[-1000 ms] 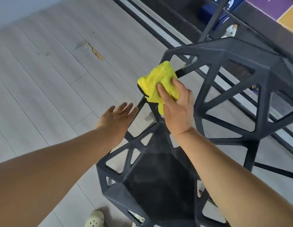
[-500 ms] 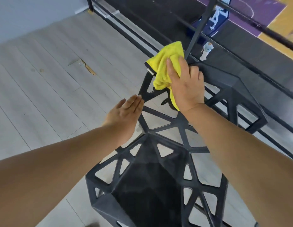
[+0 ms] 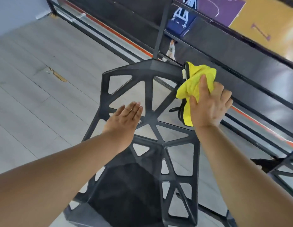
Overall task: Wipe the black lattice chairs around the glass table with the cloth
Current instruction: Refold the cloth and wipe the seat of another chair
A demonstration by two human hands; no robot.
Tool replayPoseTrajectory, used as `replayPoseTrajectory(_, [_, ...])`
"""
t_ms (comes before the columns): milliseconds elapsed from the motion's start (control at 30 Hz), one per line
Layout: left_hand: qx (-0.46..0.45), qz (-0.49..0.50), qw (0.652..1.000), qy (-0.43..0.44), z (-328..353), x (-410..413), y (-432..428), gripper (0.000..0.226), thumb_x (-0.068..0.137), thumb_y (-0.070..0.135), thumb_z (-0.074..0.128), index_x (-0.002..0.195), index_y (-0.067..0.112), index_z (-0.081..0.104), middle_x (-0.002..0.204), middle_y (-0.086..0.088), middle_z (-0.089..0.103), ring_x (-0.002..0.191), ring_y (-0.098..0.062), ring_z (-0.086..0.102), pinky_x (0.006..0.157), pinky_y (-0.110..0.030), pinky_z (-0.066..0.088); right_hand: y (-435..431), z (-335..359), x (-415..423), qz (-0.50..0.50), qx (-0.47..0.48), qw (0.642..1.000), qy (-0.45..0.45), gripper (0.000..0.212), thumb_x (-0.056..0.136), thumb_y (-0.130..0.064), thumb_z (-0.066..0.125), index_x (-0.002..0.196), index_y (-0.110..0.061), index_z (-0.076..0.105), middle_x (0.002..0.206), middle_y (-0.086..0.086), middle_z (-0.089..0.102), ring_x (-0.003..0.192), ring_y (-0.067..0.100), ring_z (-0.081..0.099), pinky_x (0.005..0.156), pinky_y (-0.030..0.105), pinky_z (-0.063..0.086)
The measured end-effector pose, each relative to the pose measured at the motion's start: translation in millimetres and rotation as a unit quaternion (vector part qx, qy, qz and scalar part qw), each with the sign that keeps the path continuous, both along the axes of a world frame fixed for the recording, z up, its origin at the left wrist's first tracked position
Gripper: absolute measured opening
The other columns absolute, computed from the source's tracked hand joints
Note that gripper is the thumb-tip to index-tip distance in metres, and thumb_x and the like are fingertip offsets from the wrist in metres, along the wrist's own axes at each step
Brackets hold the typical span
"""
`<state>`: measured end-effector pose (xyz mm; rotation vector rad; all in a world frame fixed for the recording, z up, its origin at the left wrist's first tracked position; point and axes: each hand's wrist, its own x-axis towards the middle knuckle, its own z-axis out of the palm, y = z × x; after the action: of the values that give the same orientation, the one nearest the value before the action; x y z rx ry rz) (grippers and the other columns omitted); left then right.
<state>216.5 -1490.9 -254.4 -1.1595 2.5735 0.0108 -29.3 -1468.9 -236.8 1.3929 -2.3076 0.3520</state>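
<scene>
Fingers [image 3: 203,84] grip cloth [image 3: 191,89] at chair [image 3: 158,68] corner.

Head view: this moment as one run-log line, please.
right hand: grips yellow cloth on black lattice chair corner | left hand: open, holds nothing

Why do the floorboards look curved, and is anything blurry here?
Head view: the wide-angle lens likely bows the floorboards toward the edges; the right hand gripping the yellow cloth looks slightly smeared by motion; the chair and left hand read sharper; light is soft.
</scene>
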Motion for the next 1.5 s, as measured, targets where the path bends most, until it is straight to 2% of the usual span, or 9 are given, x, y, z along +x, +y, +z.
replayPoseTrajectory(233, [0.017, -0.018, 0.999, 0.029, -25.7, -2.9, 16.0, 0.074, 0.097, 0.022, 0.032, 0.136, 0.008, -0.03, 0.154, -0.007, -0.025, 0.143, -0.021, -0.02, 0.115, -0.034, -0.01, 58.5, -50.0, -21.9, -0.075, -0.093, 0.99, -0.075, 0.068, 0.079, -0.027, 0.066, 0.14, -0.014, 0.04, 0.122, 0.025, 0.05, 0.095, 0.041, 0.05, 0.081, 0.047, 0.043])
replayPoseTrajectory(367, [0.046, -0.025, 0.998, 0.036, -43.2, -0.3, 28.3, 0.075, 0.097, 0.021, 0.034, 0.141, 0.008, -0.025, 0.154, -0.006, -0.024, 0.143, -0.019, -0.02, 0.116, -0.033, -0.007, 110.3, -95.4, -23.2, -0.167, 0.022, 0.956, -0.24, 0.059, 0.083, -0.016, 0.065, 0.138, -0.005, 0.044, 0.13, 0.027, 0.041, 0.108, 0.045, 0.045, 0.086, 0.051, 0.041])
replayPoseTrajectory(500, [0.057, -0.041, 0.997, 0.025, -62.7, 7.3, 31.5, 0.074, 0.097, 0.02, 0.033, 0.138, 0.008, -0.028, 0.154, -0.006, -0.025, 0.142, -0.019, -0.021, 0.116, -0.033, -0.008, 152.0, -112.5, -20.0, -0.241, 0.044, 0.91, -0.335, 0.034, 0.088, -0.012, 0.055, 0.119, 0.0, 0.054, 0.127, 0.023, 0.039, 0.1, 0.042, 0.051, 0.08, 0.043, 0.043])
replayPoseTrajectory(667, [0.07, -0.064, 0.995, 0.007, -82.9, 12.6, 26.6, 0.073, 0.097, 0.024, 0.035, 0.146, 0.006, -0.016, 0.156, -0.008, -0.017, 0.144, -0.02, -0.016, 0.116, -0.033, -0.007, 135.5, -114.2, -2.9, -0.161, -0.1, 0.929, -0.317, 0.06, 0.082, -0.03, 0.048, 0.136, -0.005, 0.046, 0.126, 0.024, 0.041, 0.105, 0.036, 0.048, 0.086, 0.039, 0.042])
replayPoseTrajectory(800, [0.078, -0.097, 0.992, 0.007, -95.8, 9.7, 29.4, 0.074, 0.096, 0.024, 0.038, 0.147, 0.006, -0.012, 0.157, -0.009, -0.011, 0.145, -0.021, -0.011, 0.119, -0.034, -0.002, 114.7, -136.1, 7.0, -0.158, -0.03, 0.954, -0.251, 0.053, 0.081, -0.026, 0.063, 0.129, -0.006, 0.054, 0.115, 0.026, 0.051, 0.097, 0.043, 0.047, 0.077, 0.049, 0.046])
replayPoseTrajectory(1067, [0.097, -0.173, 0.98, 0.002, -110.1, -18.9, 48.0, 0.071, 0.097, 0.026, 0.034, 0.147, 0.005, -0.012, 0.157, -0.011, -0.011, 0.145, -0.023, -0.011, 0.119, -0.036, -0.004, 163.4, -148.8, 32.1, -0.232, 0.04, 0.943, -0.233, 0.058, 0.077, -0.021, 0.073, 0.13, -0.01, 0.054, 0.113, 0.021, 0.055, 0.092, 0.038, 0.048, 0.072, 0.042, 0.044])
replayPoseTrajectory(1267, [0.135, -0.183, 0.974, -0.016, -120.5, -19.7, 62.6, 0.07, 0.099, 0.024, 0.033, 0.146, 0.005, -0.015, 0.156, -0.01, -0.016, 0.144, -0.022, -0.013, 0.119, -0.036, -0.001, 272.8, -174.6, 71.7, -0.314, 0.108, 0.887, -0.321, 0.058, 0.08, -0.016, 0.072, 0.133, -0.009, 0.052, 0.116, 0.022, 0.051, 0.1, 0.036, 0.042, 0.078, 0.042, 0.042])
replayPoseTrajectory(1400, [0.149, -0.179, 0.972, -0.043, -130.4, -3.1, 64.6, 0.07, 0.099, 0.025, 0.033, 0.146, 0.006, -0.015, 0.156, -0.01, -0.015, 0.145, -0.022, -0.012, 0.119, -0.037, 0.0, 314.8, -177.2, 96.6, -0.414, 0.111, 0.837, -0.34, 0.054, 0.079, -0.009, 0.071, 0.131, -0.013, 0.055, 0.121, 0.021, 0.049, 0.105, 0.038, 0.041, 0.069, 0.044, 0.042])
replayPoseTrajectory(1500, [0.153, -0.174, 0.971, -0.065, -139.0, 7.6, 61.8, 0.069, 0.099, 0.024, 0.032, 0.146, 0.005, -0.014, 0.157, -0.011, -0.014, 0.145, -0.023, -0.011, 0.119, -0.035, 0.0, 299.2, -176.8, 111.9, -0.34, 0.032, 0.901, -0.266, 0.051, 0.076, -0.009, 0.068, 0.126, -0.014, 0.058, 0.119, 0.019, 0.047, 0.099, 0.038, 0.044, 0.062, 0.048, 0.049])
